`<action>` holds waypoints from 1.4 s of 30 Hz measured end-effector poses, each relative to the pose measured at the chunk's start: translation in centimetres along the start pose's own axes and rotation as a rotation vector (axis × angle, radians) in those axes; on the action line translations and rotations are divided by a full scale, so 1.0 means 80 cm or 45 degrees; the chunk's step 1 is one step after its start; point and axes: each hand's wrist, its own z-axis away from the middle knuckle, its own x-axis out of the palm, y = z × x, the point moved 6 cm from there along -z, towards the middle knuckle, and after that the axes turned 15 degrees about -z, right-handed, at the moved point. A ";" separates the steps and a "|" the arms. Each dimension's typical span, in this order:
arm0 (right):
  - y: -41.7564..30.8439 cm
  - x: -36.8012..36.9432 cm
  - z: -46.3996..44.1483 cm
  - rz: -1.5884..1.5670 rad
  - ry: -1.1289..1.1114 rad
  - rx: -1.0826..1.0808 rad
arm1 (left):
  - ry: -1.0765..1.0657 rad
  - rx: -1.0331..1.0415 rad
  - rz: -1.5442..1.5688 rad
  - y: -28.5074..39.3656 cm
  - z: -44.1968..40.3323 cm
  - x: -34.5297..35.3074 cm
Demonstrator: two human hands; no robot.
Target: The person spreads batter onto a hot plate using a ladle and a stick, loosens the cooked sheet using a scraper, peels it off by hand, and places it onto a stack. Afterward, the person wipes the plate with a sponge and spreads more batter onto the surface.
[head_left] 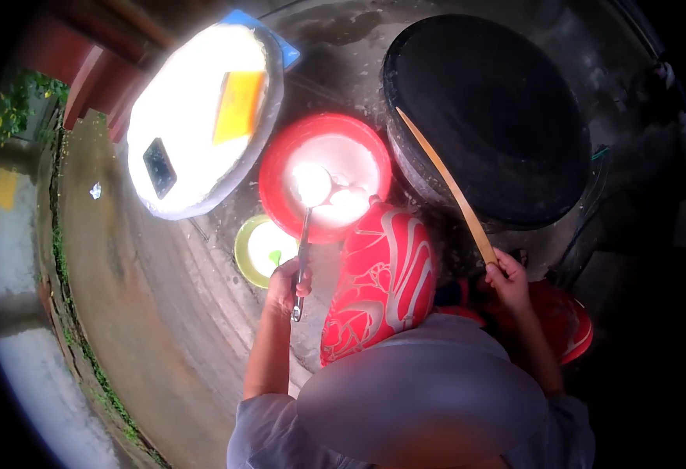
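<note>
Watching from far, I see the left hand [287,284] with fingers closed around the ladle [304,258], its bowl inside the red basin [271,187]. Right of this basin, the right hand [507,275] grips the wooden stick [454,189] between thumb and bent fingers, reaching over the black griddle [491,117]. Left of the basin, the white surface [187,102] bears a phone [159,167].

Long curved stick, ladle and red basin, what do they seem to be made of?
The long curved stick looks like wood or bamboo, plain and smooth, from its even tan colour. The ladle is probably polished metal, given its silvery, glinting handle. The red basin seems smooth plastic, being solidly bright-coloured, though coated metal is possible.
</note>
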 end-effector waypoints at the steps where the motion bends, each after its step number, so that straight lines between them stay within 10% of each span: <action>1: -0.001 0.000 -0.003 -0.007 0.011 0.015 | 0.013 0.053 -0.010 0.020 0.022 0.012; 16: -0.085 -0.004 -0.034 0.341 -0.011 -0.376 | -0.197 0.718 -0.143 0.246 0.050 0.236; 32: -0.175 0.020 -0.103 0.696 0.174 -0.941 | -0.133 0.521 -0.145 0.205 -0.151 0.341; 42: -0.175 0.021 -0.139 0.759 0.207 -0.647 | 0.017 0.543 -0.209 0.197 -0.142 0.328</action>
